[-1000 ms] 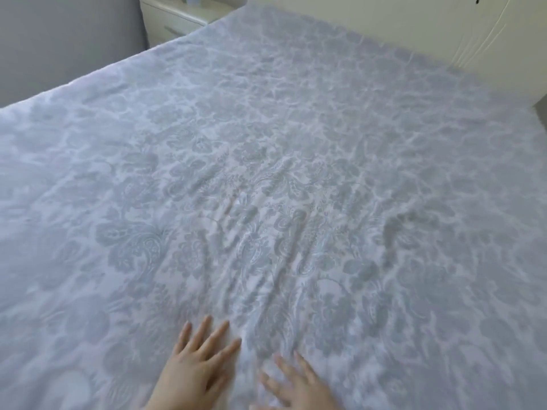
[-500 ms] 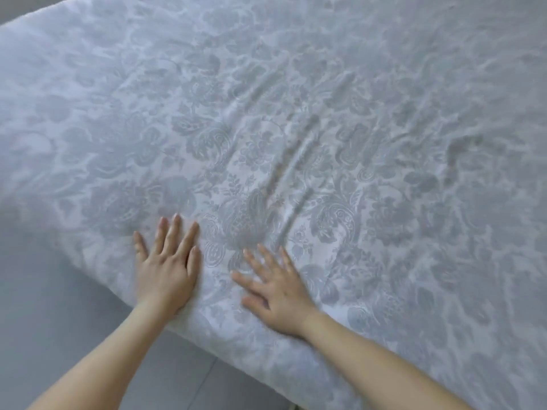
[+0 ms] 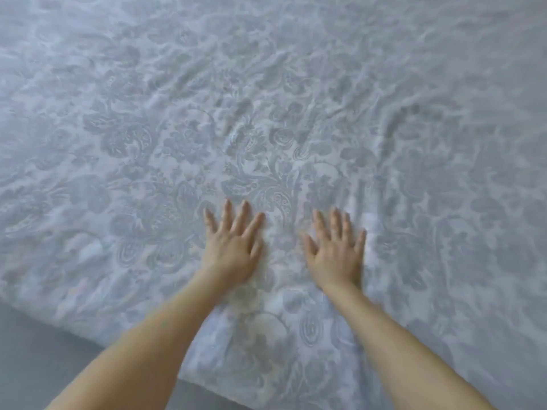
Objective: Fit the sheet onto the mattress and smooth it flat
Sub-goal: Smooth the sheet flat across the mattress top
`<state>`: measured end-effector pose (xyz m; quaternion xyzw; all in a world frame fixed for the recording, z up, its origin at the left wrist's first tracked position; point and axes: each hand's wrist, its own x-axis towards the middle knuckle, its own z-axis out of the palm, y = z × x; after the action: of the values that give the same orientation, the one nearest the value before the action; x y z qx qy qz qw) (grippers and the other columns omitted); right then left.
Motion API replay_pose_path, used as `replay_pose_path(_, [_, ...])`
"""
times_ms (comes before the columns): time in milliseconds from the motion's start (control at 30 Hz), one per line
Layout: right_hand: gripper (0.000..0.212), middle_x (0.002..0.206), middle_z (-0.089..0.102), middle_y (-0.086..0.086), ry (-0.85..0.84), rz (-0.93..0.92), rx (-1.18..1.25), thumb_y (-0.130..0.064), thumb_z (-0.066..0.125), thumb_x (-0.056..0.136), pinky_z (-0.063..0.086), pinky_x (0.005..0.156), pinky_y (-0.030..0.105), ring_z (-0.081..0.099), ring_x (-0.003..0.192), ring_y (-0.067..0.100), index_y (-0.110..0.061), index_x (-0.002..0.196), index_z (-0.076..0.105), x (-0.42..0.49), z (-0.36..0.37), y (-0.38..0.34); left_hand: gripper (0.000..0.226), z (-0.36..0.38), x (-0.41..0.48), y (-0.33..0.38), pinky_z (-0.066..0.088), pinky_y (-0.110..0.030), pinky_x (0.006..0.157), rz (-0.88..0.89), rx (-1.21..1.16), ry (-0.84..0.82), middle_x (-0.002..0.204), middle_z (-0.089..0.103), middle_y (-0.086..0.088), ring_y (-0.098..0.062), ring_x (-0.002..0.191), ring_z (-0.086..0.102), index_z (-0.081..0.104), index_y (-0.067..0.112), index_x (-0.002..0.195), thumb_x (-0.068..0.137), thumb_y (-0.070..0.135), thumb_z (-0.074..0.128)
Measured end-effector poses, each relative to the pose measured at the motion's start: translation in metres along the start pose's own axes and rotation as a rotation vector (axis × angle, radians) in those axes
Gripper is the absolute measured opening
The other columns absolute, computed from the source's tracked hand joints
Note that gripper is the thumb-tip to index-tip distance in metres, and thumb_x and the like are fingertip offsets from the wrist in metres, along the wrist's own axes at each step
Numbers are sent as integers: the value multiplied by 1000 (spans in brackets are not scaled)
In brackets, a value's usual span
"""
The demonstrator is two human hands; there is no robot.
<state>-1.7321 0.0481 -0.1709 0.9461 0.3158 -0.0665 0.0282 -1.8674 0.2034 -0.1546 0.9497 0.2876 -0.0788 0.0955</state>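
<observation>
sheet: woven cloth, pale grey-white damask paisley, faint sheen; rippled with fine creases beyond the hands
floor: plain grey, matt, smooth, below the sheet's near edge

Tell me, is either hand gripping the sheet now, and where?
Nothing is held. The left hand and right hand lie flat, fingers spread, on the sheet.

The left grip lies flat, palm down. Its fingers are straight, spread a little, and point to the far side. The right grip lies the same way, near it on the right, with a gap between the two. Both arms are bare. The left arm reaches in from the near left, the right arm from the near right.
</observation>
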Motion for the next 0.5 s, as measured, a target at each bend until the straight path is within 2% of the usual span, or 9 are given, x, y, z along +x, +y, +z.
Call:
replay_pose_path(67, [63,151,35,9,-22,310,37,-54,20,91,19,112,57,28,141,28,-26,144,40,-68,9,94,58,27,-46,53,4,-62,111,204,-30,-65,158,19,-4,-42,144,2,23,34,148,94,54,10])
replay_pose_path(133, [59,155,27,8,-156,604,42,-50,18,95,18,111,56,21,144,24,-26,147,32,-122,-4,158,53,31,-89,85,12,-59,108,494,-17,-178,153,32,-1,-43,141,17,34,34,144,98,50,13])
replay_pose_path(200, [58,159,14,7,-319,758,93,-49,14,97,15,113,54,10,146,22,-29,151,18,-131,-23,187,50,21,-96,89,15,-53,109,655,-23,-254,150,38,3,-37,139,27,41,34,140,100,47,15])
replay_pose_path(233, [58,158,14,9,-310,771,111,-49,14,97,14,114,53,11,145,26,-29,151,17,-120,-33,189,50,12,-84,84,17,-49,111,652,-59,-236,148,40,4,-33,138,32,45,32,138,100,46,16])
replay_pose_path(267, [58,157,17,13,-268,744,135,-48,18,97,14,114,53,14,144,31,-27,151,19,-101,-44,181,51,4,-67,77,23,-44,113,605,-121,-177,145,44,2,-30,137,36,48,28,136,100,46,17])
replay_pose_path(333, [56,157,18,16,-142,548,170,-45,25,99,13,114,52,17,143,35,-24,151,21,-50,-58,146,59,-23,-19,58,32,-41,112,351,-237,-24,142,47,-4,-29,136,37,51,19,135,99,50,16])
replay_pose_path(400, [55,156,20,16,4,231,185,-44,21,98,13,114,53,19,143,36,-24,149,24,10,-69,89,58,-53,40,31,23,-45,116,39,-231,121,150,35,-7,-30,143,23,40,17,143,98,49,21])
replay_pose_path(433, [56,156,20,15,39,72,189,-45,18,97,11,115,54,18,144,35,-25,149,25,38,-75,55,55,-64,67,17,17,-46,117,-104,-185,135,155,26,-6,-31,145,14,31,19,147,99,45,25])
replay_pose_path(500, [54,158,13,12,4,-230,136,-46,18,98,1,116,55,10,146,30,-29,150,20,87,-76,-5,56,-78,116,-8,10,-50,117,-297,-87,100,159,11,-6,-36,146,3,14,24,151,100,41,26])
